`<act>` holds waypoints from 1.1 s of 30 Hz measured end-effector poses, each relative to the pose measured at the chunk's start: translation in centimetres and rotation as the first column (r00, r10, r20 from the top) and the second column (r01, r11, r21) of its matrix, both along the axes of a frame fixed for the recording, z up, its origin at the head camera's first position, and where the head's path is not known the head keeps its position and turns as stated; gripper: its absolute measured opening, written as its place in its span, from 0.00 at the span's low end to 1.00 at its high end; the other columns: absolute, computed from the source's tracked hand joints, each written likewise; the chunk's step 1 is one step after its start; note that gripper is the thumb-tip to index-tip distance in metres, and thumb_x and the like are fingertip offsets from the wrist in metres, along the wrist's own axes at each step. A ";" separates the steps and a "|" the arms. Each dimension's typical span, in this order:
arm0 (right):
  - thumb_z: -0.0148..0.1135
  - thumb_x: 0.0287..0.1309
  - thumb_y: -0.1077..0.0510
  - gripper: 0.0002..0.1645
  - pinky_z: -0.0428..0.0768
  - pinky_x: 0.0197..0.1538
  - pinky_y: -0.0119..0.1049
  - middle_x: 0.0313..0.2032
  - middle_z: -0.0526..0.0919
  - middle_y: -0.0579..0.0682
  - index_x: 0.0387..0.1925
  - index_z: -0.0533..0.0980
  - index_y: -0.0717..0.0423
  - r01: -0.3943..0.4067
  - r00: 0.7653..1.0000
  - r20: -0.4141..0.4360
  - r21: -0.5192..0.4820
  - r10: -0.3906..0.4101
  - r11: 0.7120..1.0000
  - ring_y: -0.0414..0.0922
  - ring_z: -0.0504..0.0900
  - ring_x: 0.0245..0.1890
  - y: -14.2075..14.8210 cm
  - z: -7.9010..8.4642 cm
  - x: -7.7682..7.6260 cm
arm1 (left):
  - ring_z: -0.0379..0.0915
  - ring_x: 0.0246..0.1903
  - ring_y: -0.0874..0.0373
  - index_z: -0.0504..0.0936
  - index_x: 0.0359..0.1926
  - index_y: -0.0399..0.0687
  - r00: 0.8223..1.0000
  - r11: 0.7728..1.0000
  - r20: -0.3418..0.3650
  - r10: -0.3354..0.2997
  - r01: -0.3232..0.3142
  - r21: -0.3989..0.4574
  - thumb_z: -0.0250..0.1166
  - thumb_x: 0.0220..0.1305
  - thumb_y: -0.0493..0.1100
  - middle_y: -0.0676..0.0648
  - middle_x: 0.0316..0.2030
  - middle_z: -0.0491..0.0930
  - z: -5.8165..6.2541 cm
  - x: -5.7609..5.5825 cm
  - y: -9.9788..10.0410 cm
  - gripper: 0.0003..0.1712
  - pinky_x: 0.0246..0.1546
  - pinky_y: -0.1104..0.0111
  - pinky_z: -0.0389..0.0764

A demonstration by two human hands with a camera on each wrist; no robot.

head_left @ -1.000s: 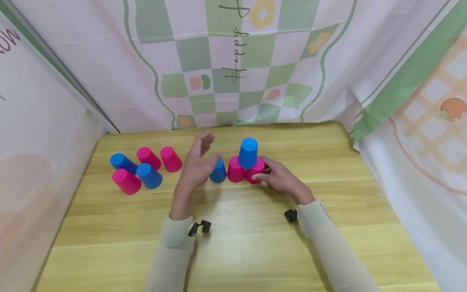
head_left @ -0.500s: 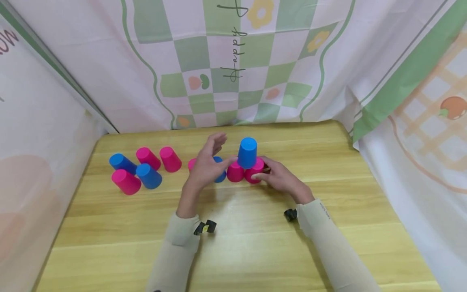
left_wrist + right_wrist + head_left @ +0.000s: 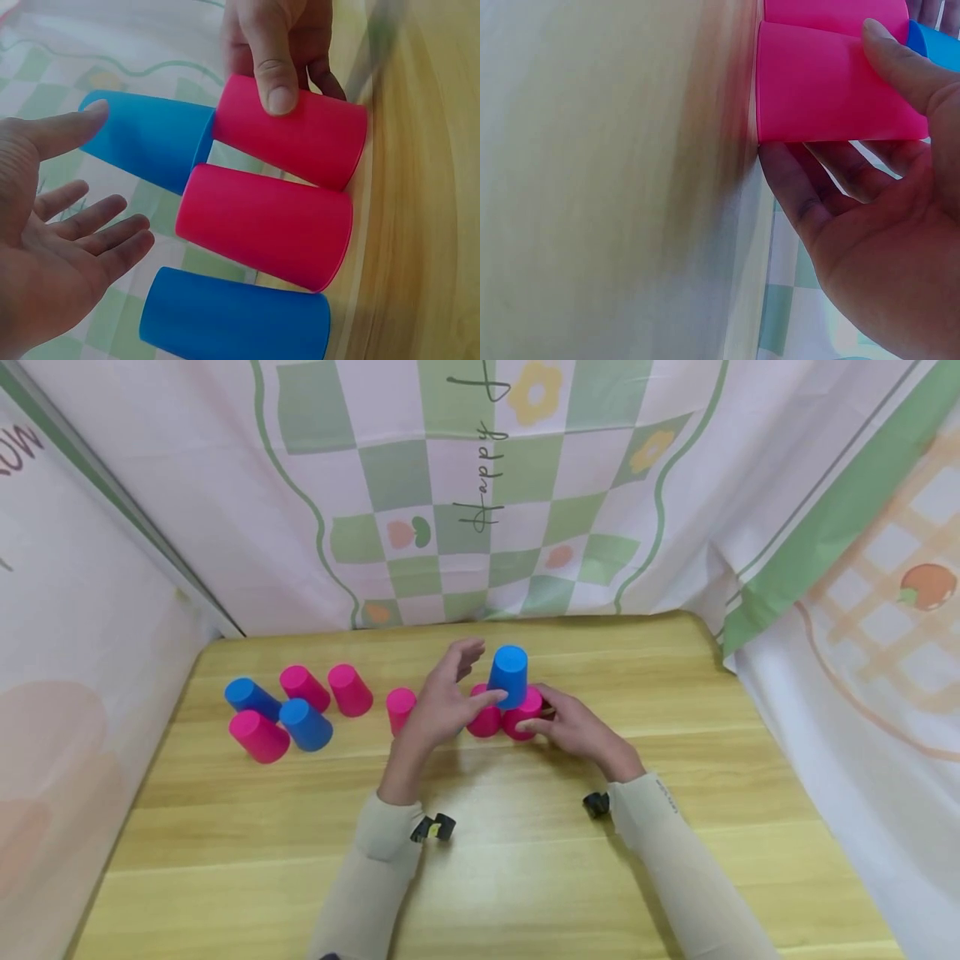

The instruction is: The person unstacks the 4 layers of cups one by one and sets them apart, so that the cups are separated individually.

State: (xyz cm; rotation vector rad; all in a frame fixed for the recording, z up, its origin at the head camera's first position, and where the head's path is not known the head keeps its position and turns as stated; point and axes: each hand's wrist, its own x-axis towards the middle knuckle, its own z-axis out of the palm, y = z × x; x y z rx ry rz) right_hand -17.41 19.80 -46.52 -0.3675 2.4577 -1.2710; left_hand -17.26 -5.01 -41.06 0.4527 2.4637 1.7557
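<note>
Upside down across two pink cups sits a blue cup (image 3: 508, 677). My right hand (image 3: 576, 725) holds the right-hand pink cup (image 3: 292, 131) low on the table, thumb on its near side and fingers behind it. Beside it stands the other pink cup (image 3: 262, 225), close against it. My left hand (image 3: 442, 706) is at the left of the raised blue cup, fingers extended and apart, its thumb tip overlapping that cup in the left wrist view. A lower blue cup (image 3: 236, 315) stands left of the pink pair, mostly hidden behind my left hand in the head view.
Another pink cup (image 3: 401, 708) stands left of my left hand. Farther left is a group of several upturned cups, among them a blue cup (image 3: 307, 724) and a pink cup (image 3: 259, 736). A patterned curtain (image 3: 457, 560) hangs behind the wooden table (image 3: 510, 877).
My left hand has moved right, from over the lower cups on the left up to the raised blue cup. My right hand stays at the pink cup, and the cups stand where they were.
</note>
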 end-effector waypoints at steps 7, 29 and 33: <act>0.68 0.70 0.46 0.33 0.82 0.63 0.54 0.60 0.82 0.51 0.72 0.71 0.44 -0.019 1.000 -0.009 -0.019 0.018 1.000 0.53 0.81 0.57 0.1 0.0 0.0 | 0.65 0.75 0.50 0.64 0.77 0.57 1.000 1.000 0.017 -0.011 0.011 -0.010 0.77 0.64 0.46 0.49 0.74 0.70 -0.1 -0.2 0.8 0.45 0.75 0.52 0.70; 0.68 0.70 0.47 0.33 0.82 0.64 0.53 0.61 0.81 0.51 0.72 0.71 0.44 -0.012 1.000 -0.019 -0.010 0.012 1.000 0.53 0.81 0.58 0.1 -0.1 0.0 | 0.71 0.71 0.44 0.63 0.77 0.54 1.000 0.998 0.027 -0.010 0.012 -0.064 0.75 0.66 0.44 0.44 0.71 0.73 -0.5 -0.4 2.9 0.44 0.70 0.50 0.76; 0.68 0.70 0.47 0.32 0.81 0.65 0.54 0.62 0.81 0.51 0.72 0.71 0.44 -0.011 1.000 -0.020 -0.014 0.010 1.000 0.53 0.81 0.59 0.1 0.0 0.1 | 0.72 0.70 0.45 0.63 0.77 0.54 1.000 0.998 0.027 -0.008 0.010 -0.070 0.75 0.67 0.44 0.45 0.70 0.73 -0.6 -0.5 3.1 0.43 0.69 0.51 0.77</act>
